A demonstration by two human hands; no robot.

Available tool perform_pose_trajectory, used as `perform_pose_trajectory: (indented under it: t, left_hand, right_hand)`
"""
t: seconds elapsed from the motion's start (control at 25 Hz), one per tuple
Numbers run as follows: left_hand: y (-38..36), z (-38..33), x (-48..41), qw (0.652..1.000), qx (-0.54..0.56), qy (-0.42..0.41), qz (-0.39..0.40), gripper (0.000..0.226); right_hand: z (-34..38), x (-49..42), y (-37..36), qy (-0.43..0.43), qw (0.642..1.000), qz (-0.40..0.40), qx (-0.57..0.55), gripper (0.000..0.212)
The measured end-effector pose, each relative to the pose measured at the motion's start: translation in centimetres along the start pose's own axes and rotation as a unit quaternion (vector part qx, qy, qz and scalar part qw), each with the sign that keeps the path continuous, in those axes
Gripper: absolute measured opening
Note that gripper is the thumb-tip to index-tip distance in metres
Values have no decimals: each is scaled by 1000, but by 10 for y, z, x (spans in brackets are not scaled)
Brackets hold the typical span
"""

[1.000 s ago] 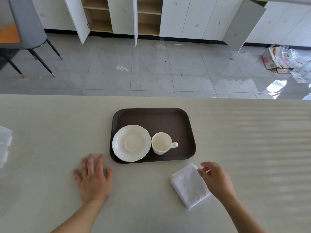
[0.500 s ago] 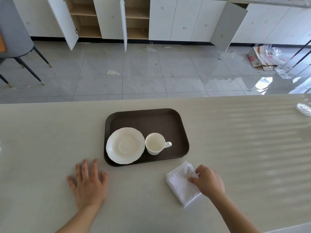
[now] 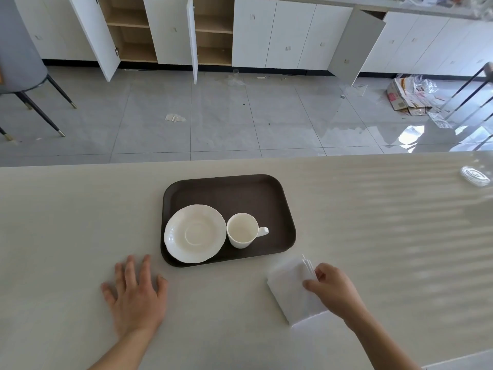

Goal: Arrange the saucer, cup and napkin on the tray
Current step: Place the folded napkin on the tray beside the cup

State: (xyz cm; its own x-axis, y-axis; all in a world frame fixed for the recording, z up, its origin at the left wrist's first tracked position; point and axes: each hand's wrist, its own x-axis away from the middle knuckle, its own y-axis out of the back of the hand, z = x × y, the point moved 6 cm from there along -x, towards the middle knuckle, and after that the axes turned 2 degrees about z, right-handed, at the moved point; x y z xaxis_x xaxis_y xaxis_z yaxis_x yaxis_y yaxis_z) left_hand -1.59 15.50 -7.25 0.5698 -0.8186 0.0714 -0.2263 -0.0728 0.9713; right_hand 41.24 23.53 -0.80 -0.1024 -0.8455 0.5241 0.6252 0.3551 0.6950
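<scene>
A dark brown tray (image 3: 240,193) lies on the pale table. On its near left part sits a white saucer (image 3: 194,233). A white cup (image 3: 242,231) stands upright on the tray right of the saucer, its handle pointing right. A folded white napkin (image 3: 289,289) rests on the table just off the tray's near right corner. My right hand (image 3: 333,289) has its fingers pinched on the napkin's right edge, whose far corner lifts slightly. My left hand (image 3: 136,297) lies flat on the table with fingers spread, left of the tray's near edge.
A clear glass dish (image 3: 476,176) sits at the table's far right. Beyond the table's far edge is a tiled floor with a grey chair (image 3: 21,62) at left, open white cabinets (image 3: 170,33) at the back and cardboard litter (image 3: 408,96) at right.
My right hand has closed on the napkin's right edge and its corner has started to lift. My left hand stays flat. The camera has shifted a little.
</scene>
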Motion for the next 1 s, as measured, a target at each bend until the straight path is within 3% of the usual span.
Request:
perform_pose_trajectory:
  t: [0.2, 0.36, 0.52, 0.6, 1.0]
  left_hand:
    - [-1, -1, -1, 1000, 0, -7, -7, 67]
    - [-1, 0, 0, 1000, -3, -6, -7, 67]
    - [0, -1, 0, 1000, -2, -6, -5, 66]
    - [0, 0, 0, 1000, -1, -5, -4, 66]
    - [0, 0, 0, 1000, -2, -1, -7, 64]
  right_hand:
    - [-4, 5, 40, -4, 988, -49, -144, 23]
    - [6, -13, 63, -3, 949, -121, -290, 19]
    - [29, -41, 53, 8, 912, -127, -389, 65]
    - [41, -53, 43, 14, 901, -122, -416, 76]
    - [65, -89, -2, -43, 845, -155, -510, 52]
